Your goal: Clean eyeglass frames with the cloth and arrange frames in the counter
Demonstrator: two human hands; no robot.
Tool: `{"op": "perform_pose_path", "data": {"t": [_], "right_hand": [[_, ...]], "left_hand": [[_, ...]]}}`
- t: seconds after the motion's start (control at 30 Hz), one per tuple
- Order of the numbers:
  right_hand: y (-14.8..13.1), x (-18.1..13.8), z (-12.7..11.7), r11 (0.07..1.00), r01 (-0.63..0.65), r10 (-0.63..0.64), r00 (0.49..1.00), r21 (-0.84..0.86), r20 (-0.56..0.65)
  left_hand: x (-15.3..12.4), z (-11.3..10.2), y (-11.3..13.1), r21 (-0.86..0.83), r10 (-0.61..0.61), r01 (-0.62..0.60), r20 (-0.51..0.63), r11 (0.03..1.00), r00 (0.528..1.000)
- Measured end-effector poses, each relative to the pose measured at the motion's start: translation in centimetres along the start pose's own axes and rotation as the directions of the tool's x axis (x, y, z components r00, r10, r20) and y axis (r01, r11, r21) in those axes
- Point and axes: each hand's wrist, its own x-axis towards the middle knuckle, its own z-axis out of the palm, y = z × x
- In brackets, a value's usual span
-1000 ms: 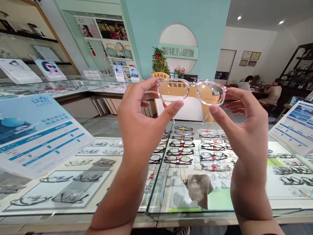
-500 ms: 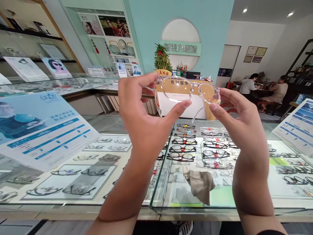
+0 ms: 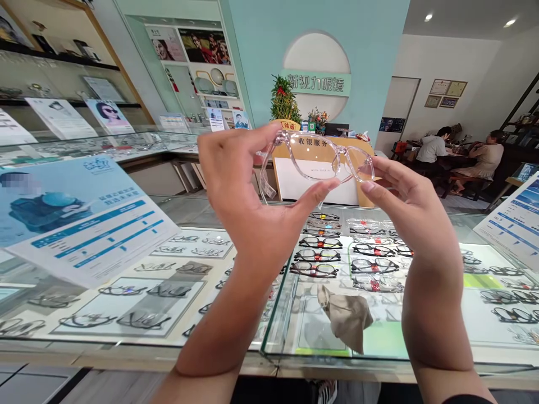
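A pair of clear-framed eyeglasses (image 3: 342, 150) is raised over the glass counter, held between both hands. My left hand (image 3: 252, 188) grips the left end of the frame by the hinge, its thumb stretched under the left lens. At the other end, my right hand (image 3: 415, 202) pinches the rim with thumb and fingers. One clear temple drops behind the frame beside my left palm. The other temple shows only in part behind the lenses. Below them, a crumpled beige cloth (image 3: 347, 317) lies on the counter top.
The glass display counter (image 3: 273, 342) holds several rows of eyeglasses (image 3: 315, 255). A blue-and-white leaflet stand (image 3: 84, 224) is at the left, another leaflet (image 3: 516, 224) at the right. Beyond are a service desk (image 3: 295, 185) and two seated people (image 3: 433, 148) at the far right.
The eyeglasses have turned, so the right lens looks narrower and the temple that hung near my right thumb has swung behind the frame. The view has shifted slightly left.
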Motion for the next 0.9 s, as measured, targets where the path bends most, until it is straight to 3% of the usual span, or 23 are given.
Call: {"op": "perform_pose_path", "data": {"t": [0.33, 0.5, 0.73, 0.9], "right_hand": [[0.2, 0.2, 0.1, 0.999, -0.027, 0.026, 0.999, 0.031, 0.031], [0.0, -0.2, 0.1, 0.999, -0.038, 0.037, 0.999, -0.039, -0.012], [-0.3, -0.6, 0.7, 0.974, 0.047, -0.090, 0.978, -0.222, -0.186], [-0.6, -0.7, 1.6, 0.935, 0.144, -0.243, 0.926, -0.323, -0.288]], "left_hand": [[-0.2, 0.2, -0.6, 0.046, 0.081, -0.080, -0.014, 0.996, 0.997], [-0.2, 0.2, -0.8, 0.054, 0.047, -0.047, 0.006, 0.997, 0.999], [-0.2, 0.3, -1.1, 0.003, -0.152, 0.152, 0.093, 0.988, 0.984], [-0.3, 0.6, -2.3, -0.091, -0.358, 0.386, 0.226, 0.918, 0.906]]}}
